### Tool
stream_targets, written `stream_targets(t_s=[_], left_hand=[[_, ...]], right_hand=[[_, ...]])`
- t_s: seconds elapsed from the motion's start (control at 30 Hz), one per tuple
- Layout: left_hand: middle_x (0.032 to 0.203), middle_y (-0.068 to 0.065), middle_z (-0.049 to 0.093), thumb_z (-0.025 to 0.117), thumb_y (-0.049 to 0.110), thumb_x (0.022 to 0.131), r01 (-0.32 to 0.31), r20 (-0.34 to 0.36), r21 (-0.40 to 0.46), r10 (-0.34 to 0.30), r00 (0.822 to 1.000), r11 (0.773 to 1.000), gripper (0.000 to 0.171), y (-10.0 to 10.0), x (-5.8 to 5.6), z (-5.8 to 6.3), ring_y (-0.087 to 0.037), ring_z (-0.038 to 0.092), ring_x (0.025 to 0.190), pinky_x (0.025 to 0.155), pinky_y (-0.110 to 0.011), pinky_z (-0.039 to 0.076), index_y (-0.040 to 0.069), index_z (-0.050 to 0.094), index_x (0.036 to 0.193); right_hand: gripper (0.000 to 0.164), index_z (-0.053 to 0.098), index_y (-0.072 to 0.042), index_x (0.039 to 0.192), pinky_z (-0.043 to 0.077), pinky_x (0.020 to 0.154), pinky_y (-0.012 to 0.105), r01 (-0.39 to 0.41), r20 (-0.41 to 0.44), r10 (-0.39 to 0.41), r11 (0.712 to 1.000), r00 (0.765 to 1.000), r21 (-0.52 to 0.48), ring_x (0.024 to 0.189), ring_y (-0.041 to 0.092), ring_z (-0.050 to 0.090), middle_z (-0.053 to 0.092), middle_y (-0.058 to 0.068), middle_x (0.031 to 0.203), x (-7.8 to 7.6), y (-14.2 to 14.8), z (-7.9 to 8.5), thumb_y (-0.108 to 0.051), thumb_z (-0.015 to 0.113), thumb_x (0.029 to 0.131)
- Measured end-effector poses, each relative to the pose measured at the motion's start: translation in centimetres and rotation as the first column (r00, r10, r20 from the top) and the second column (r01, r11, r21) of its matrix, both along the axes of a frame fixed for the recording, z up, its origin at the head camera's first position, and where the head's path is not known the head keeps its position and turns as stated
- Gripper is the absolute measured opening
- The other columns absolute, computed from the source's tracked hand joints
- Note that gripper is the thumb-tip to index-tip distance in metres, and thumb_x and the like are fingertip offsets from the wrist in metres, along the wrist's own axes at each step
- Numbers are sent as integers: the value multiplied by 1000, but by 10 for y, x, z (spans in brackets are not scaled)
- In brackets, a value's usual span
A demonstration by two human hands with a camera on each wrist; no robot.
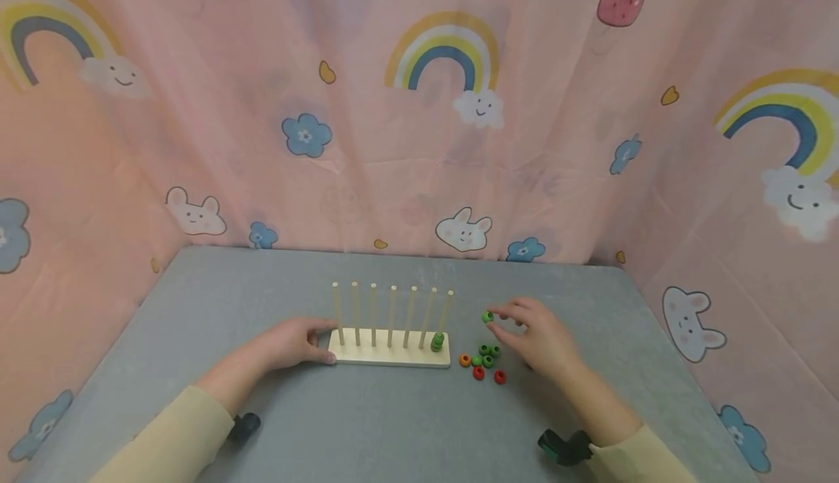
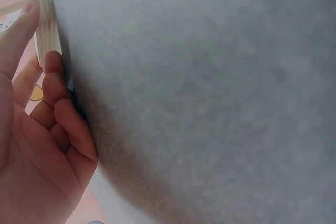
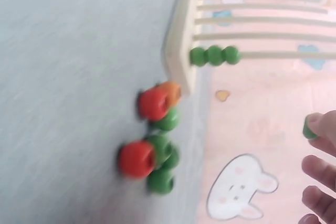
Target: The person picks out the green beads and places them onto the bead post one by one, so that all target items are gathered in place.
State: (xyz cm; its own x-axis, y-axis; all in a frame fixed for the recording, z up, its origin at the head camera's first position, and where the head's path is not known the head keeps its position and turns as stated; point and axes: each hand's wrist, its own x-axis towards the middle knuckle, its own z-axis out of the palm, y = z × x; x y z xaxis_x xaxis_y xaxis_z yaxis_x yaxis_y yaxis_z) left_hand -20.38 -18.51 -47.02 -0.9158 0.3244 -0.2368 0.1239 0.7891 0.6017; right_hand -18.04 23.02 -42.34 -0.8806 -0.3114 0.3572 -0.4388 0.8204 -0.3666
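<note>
A pale wooden pegboard (image 1: 390,356) with several upright pegs stands on the table. Three green beads (image 3: 214,56) are stacked on its rightmost peg. My left hand (image 1: 298,341) grips the board's left end, thumb at the front and fingers behind. Between thumb and forefinger, my right hand (image 1: 540,337) pinches a green bead (image 1: 488,317), above the table and right of the pegs. Below it lie loose beads: several green beads (image 1: 488,360), an orange bead (image 1: 465,360) and two red beads, a left one (image 1: 478,373) and a right one (image 1: 500,377).
The grey table (image 1: 367,425) meets a pink patterned curtain (image 1: 367,191) at the back and sides. Dark wrist-camera pieces, left (image 1: 245,427) and right (image 1: 565,447), stick out by the sleeves.
</note>
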Motion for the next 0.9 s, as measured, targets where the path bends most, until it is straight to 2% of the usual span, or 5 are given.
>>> stream_targets(t_s=[0.1, 0.33, 0.47, 0.73, 0.9], left_hand=[[72, -1, 51, 85, 37, 77, -4, 9, 2, 4, 1000, 1000, 69, 0, 0, 0, -15, 45, 65, 59, -33, 34, 12, 61, 136], [71, -1, 51, 85, 37, 77, -11, 13, 6, 11, 1000, 1000, 68, -1, 0, -2, -14, 44, 63, 58, -32, 34, 12, 61, 136], [71, 0, 51, 85, 38, 77, -12, 14, 1, 12, 1000, 1000, 68, -1, 0, -3, -14, 45, 63, 59, -32, 34, 12, 61, 136], [72, 0, 51, 85, 37, 77, -10, 17, -2, 10, 1000, 1000, 67, 1, 0, 0, -15, 45, 65, 59, -33, 33, 13, 62, 135], [73, -1, 51, 85, 38, 77, -20, 30, -3, 21, 999, 1000, 67, 2, 1, 2, -15, 45, 66, 60, -33, 33, 14, 62, 136]], right_hand=[[24, 77, -18, 109, 46, 63, 30, 12, -19, -13, 998, 1000, -61, 81, 16, 55, 64, -5, 93, -2, -10, 5, -19, 81, 85], [23, 76, -18, 112, 43, 63, 28, 26, -4, -27, 976, 1000, -216, 81, 19, 52, 64, -4, 92, -5, -35, 20, -21, 77, 89], [23, 76, -19, 112, 44, 64, 27, 11, -25, -18, 965, 1000, -261, 79, 14, 51, 63, -7, 92, -6, -47, 27, -22, 77, 89], [22, 77, -15, 110, 42, 62, 26, -47, -33, 38, 935, 999, -352, 78, 22, 52, 63, -7, 91, -6, -55, 31, -17, 77, 88], [21, 76, -15, 110, 41, 62, 25, -72, -33, 65, 930, 997, -360, 77, 23, 52, 63, -7, 92, -7, -57, 29, -16, 77, 89]])
